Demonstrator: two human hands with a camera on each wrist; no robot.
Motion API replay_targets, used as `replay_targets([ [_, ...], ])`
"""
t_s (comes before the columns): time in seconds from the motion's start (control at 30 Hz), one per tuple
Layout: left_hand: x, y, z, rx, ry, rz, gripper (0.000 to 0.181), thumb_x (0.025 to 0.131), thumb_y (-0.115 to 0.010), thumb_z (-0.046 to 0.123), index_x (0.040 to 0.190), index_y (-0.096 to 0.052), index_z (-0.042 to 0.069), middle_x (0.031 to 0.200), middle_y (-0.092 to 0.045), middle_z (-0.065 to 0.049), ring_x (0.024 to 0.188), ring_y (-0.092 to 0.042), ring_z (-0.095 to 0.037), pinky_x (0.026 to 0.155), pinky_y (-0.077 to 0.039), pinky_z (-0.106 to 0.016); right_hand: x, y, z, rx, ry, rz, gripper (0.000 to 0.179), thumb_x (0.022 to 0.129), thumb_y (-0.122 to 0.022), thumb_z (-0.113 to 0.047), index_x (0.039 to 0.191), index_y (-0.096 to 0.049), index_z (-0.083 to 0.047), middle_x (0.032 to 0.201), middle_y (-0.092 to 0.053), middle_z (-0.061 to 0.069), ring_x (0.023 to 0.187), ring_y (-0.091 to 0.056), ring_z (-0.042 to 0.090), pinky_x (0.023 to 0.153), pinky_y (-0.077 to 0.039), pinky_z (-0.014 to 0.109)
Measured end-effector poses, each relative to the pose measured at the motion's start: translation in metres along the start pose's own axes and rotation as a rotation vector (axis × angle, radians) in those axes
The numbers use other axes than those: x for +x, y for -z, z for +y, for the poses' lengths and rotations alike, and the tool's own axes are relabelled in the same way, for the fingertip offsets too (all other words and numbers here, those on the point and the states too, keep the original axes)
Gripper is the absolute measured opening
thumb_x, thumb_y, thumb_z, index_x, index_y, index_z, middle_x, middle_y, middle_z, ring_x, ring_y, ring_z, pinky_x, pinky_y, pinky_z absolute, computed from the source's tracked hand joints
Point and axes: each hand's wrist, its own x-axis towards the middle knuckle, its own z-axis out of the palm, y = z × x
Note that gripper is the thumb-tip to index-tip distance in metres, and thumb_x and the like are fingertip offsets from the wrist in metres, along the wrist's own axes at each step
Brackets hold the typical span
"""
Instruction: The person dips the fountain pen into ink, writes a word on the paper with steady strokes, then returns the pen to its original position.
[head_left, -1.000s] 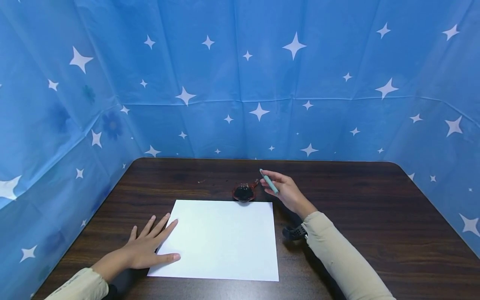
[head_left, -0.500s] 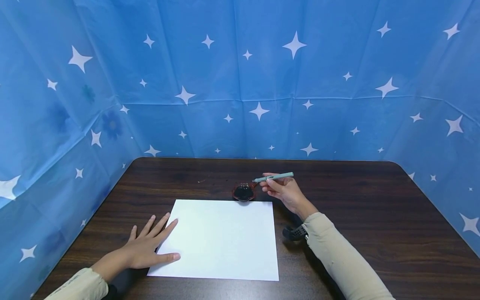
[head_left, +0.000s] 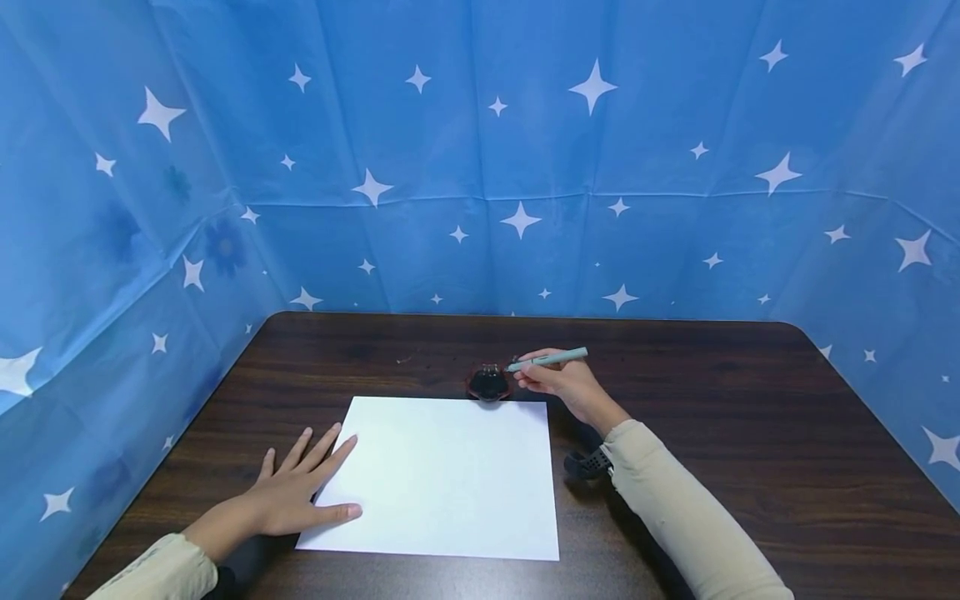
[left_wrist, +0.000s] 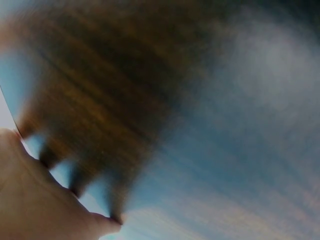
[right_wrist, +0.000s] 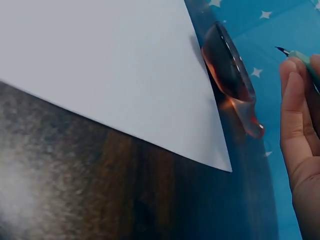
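A white sheet of paper [head_left: 442, 483] lies on the dark table. My left hand [head_left: 288, 500] rests flat with spread fingers on its left edge, the thumb and fingertips over the paper. By the sheet's far right edge sits a small translucent red-brown dish [head_left: 488, 385] filled with something dark, its short handle [right_wrist: 254, 126] seen in the right wrist view. My right hand [head_left: 573, 390] pinches a mint-green pen [head_left: 561, 357], held slanted with its dark pointed tip [right_wrist: 282, 51] toward the dish, right at its right side in the head view.
The wood-grain table [head_left: 712, 433] extends to both sides, with rounded far corners. A blue curtain [head_left: 480, 150] with white stars closes off the back and sides. A black strap [head_left: 588, 464] shows under the right sleeve [head_left: 675, 508].
The pen has turned in my right hand from pointing up and away to lying slanted, tip leftward at the dish. My left hand and the paper have stayed put.
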Motion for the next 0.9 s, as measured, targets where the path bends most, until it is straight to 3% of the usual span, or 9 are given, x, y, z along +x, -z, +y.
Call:
replay_targets([
  [0.2,-0.001,0.005,0.005,-0.008,0.001,-0.020,0.097,0.078,-0.057,0.072,0.154,-0.021,0.023,0.161,-0.004,-0.016,0.141,0.002,-0.054,0.094,0.009,-0.082,0.007,-0.007,-0.005,-0.197,0.026,-0.026,0.025,0.090,-0.066,-0.006,0.111,-0.064,0.007,0.095,-0.072,0.015,0.085,-0.071,0.020,0.078,-0.057,0.033],
  [0.5,-0.005,0.010,0.012,-0.006,0.005,-0.030,0.096,0.079,-0.058,0.069,0.153,-0.022,0.020,0.161,-0.004,-0.017,0.140,0.002,-0.054,0.095,0.007,-0.082,0.017,-0.032,-0.009,-0.531,0.022,0.094,0.007,0.083,-0.072,-0.006,0.089,-0.074,-0.002,0.080,-0.073,0.009,0.068,-0.071,0.016,0.062,-0.058,0.027],
  [0.9,-0.003,0.006,0.006,0.000,0.010,-0.019,0.096,0.079,-0.058,0.070,0.154,-0.021,0.022,0.161,-0.004,-0.015,0.141,0.002,-0.053,0.095,0.007,-0.082,0.018,-0.041,-0.012,-0.696,-0.006,0.127,0.005,0.084,-0.071,-0.006,0.085,-0.076,-0.005,0.074,-0.072,0.005,0.062,-0.069,0.012,0.058,-0.057,0.026],
])
